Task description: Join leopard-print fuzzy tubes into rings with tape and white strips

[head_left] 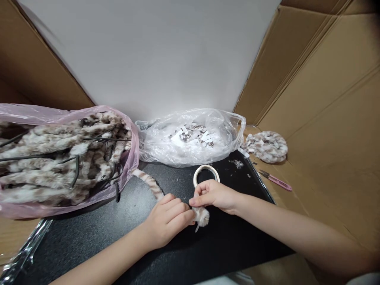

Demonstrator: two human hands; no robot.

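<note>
- The left hand (170,217) is clamped around the middle of a furry strip (150,184), white with brown bands, held over the front part of the black tabletop (118,237).
- The right hand (212,194) has thumb and forefinger pressed together at the strip, just beside the left fist; I cannot tell what lies between the fingertips.
- The strip's long axis runs slantwise, from far left to near right, curving a little.
- Its short fluffy end sticks out of the fist, pointing right and slightly towards the person; the longer tail points away and left, to the edge of the pink bag (135,146).
- Just beyond the right hand lies a tape roll (206,168), flat.
- Farther back, a clear bag (160,152) holds pale scraps (192,134).
- To the right are a furry bundle (268,147) and pink-handled snips (276,180).
</note>
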